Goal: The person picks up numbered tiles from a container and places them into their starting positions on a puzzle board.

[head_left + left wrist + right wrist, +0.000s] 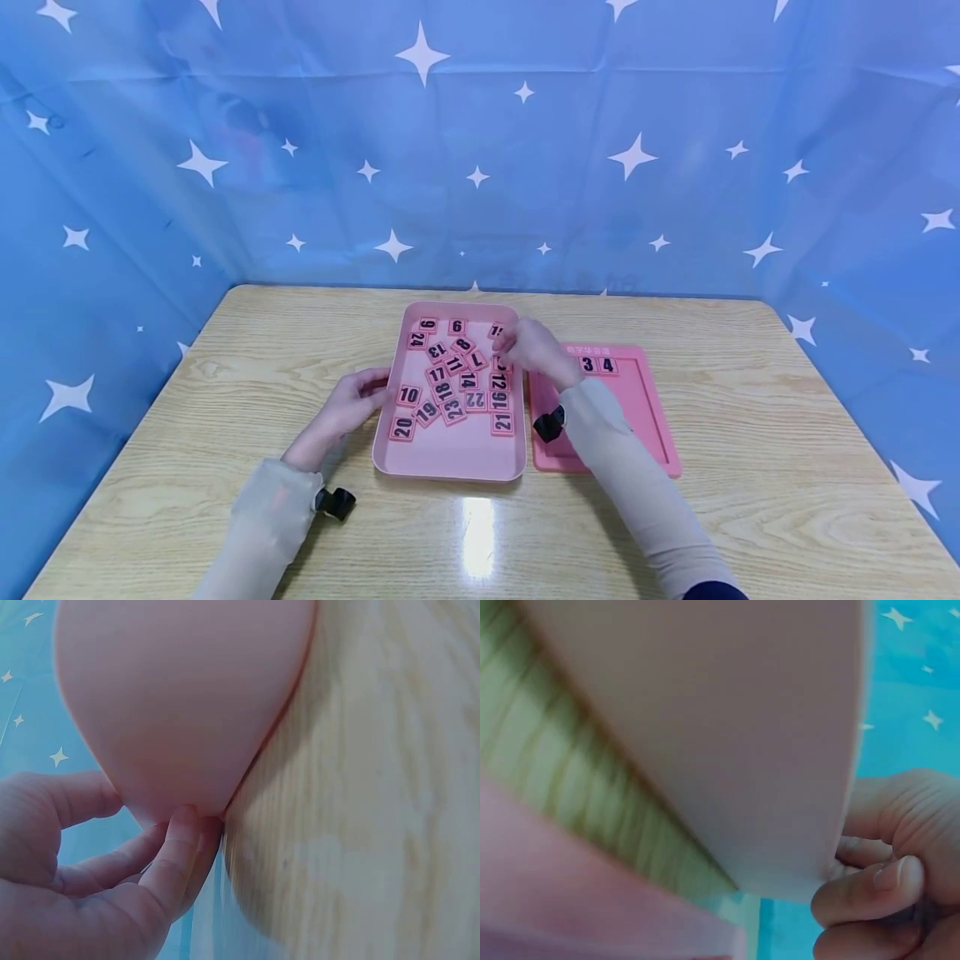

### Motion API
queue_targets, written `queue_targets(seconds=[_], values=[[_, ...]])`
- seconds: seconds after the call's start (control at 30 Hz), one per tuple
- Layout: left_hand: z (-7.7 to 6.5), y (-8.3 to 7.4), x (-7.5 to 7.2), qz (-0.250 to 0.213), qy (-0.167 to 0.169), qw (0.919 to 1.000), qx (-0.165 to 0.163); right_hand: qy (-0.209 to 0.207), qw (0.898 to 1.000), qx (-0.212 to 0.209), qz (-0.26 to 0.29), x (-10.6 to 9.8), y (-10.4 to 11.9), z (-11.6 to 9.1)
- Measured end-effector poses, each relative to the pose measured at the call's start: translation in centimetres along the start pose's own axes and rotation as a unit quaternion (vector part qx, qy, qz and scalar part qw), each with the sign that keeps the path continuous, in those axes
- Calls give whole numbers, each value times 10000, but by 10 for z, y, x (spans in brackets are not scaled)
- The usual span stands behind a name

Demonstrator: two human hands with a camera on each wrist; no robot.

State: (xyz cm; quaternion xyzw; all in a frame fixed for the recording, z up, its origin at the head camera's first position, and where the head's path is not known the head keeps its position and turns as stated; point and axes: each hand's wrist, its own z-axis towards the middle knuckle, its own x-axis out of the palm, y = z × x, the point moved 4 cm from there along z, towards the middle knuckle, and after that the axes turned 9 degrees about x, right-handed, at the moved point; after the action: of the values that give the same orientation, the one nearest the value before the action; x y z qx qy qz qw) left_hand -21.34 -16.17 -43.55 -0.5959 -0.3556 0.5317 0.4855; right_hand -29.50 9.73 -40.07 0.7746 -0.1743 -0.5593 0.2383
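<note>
A pale pink tray (457, 458) holds pink tiles with black numbers, such as the 10 tile (408, 395) and 22 tile (476, 400). My left hand (356, 400) holds the tray's left side, its thumb (180, 855) pressing the outer wall and a finger at the rim. My right hand (534, 346) reaches over the tray's right edge with bent fingers (870, 892), next to the 15 tile (497, 330) and a partly covered tile (502, 364). I cannot tell whether it pinches a tile. The darker pink board (652, 417) bears the 3 tile (588, 365) and 4 tile (608, 366).
The board lies close along the tray's right side, partly beneath my right forearm (637, 483). Both rest on a light wooden table (750, 417). A blue star-patterned curtain (480, 125) hangs behind and at both sides.
</note>
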Motion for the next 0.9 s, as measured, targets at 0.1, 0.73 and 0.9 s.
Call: queue_targets(seconds=[0.1,0.73,0.9], values=[[0,0,0,17,2,10000,-39,-96,9986,-131,-500,-1,0,-1],[-1,1,0,26,3,10000,-42,358,9858,-85,-1636,5,5,3],[0,2,-1,39,3,10000,13,392,9866,-48,-1580,7,5,6]])
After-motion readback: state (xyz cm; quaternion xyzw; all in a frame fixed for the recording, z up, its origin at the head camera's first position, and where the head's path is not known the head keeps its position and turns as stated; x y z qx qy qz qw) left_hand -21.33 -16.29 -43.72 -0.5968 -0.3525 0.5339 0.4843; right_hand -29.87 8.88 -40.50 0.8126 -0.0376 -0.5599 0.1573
